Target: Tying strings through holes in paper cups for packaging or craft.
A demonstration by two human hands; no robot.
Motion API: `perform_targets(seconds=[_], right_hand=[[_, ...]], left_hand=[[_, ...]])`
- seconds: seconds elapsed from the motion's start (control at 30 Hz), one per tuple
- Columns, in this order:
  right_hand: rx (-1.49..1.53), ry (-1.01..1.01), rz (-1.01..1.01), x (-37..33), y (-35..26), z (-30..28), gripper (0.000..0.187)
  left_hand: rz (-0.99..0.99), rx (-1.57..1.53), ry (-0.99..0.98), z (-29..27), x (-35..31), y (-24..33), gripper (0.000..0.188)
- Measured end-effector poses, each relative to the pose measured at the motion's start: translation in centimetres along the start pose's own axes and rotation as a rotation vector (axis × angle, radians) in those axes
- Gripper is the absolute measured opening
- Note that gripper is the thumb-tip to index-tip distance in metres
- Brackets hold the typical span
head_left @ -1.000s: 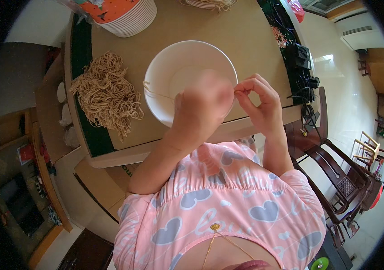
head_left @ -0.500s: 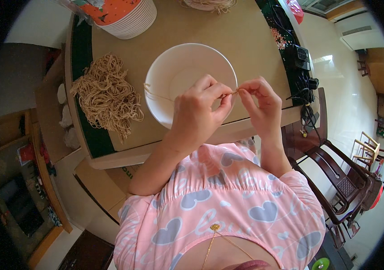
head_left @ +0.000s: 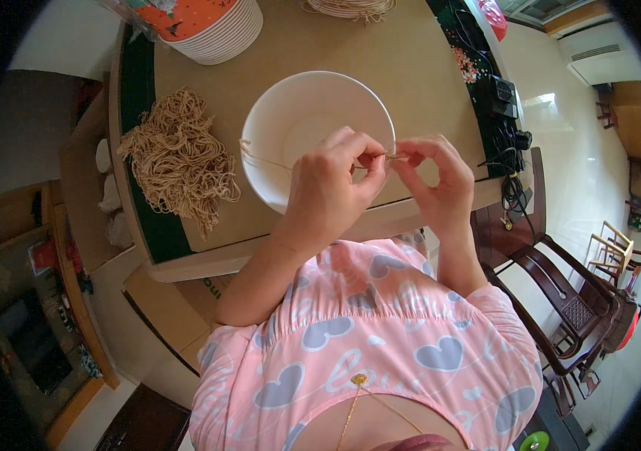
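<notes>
Cord is pinched between my thumb and fingertips on both sides: my left hand grips it above the near part of a white tub, and my right hand grips it just beyond the tub's right rim. A thin strand crosses from the tub's left rim to my left hand; I cannot tell whether it is the same piece. Left of the tub, a tangled beige pile lies on the table, and a stack of orange-printed tubs stands farther back.
</notes>
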State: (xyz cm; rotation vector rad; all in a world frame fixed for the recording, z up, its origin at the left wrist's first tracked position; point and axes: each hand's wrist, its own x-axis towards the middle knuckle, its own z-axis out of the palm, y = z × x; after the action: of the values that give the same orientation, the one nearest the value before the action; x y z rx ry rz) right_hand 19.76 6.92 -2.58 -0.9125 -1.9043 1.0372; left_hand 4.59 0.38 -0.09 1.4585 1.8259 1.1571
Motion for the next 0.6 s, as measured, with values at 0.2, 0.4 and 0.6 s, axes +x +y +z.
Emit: perform_targets(seconds=[0.2, 0.4, 0.6], right_hand=[[-0.036, -0.013, -0.075, -0.2, -0.5, -0.1, 0.013], [0.012, -0.021, -0.09, -0.6, -0.7, 0.3, 0.015], [-0.01, -0.097, -0.157, -0.7, -0.9, 0.3, 0.014]], left_hand=[[-0.167, -0.227, -0.116, -0.3, 0.2, -0.8, 0.011], [-0.246, -0.495, -0.195, 0.4, 0.5, -2.1, 0.016], [-0.299, -0.482, -0.278, -0.1, 0.9, -2.2, 0.014]])
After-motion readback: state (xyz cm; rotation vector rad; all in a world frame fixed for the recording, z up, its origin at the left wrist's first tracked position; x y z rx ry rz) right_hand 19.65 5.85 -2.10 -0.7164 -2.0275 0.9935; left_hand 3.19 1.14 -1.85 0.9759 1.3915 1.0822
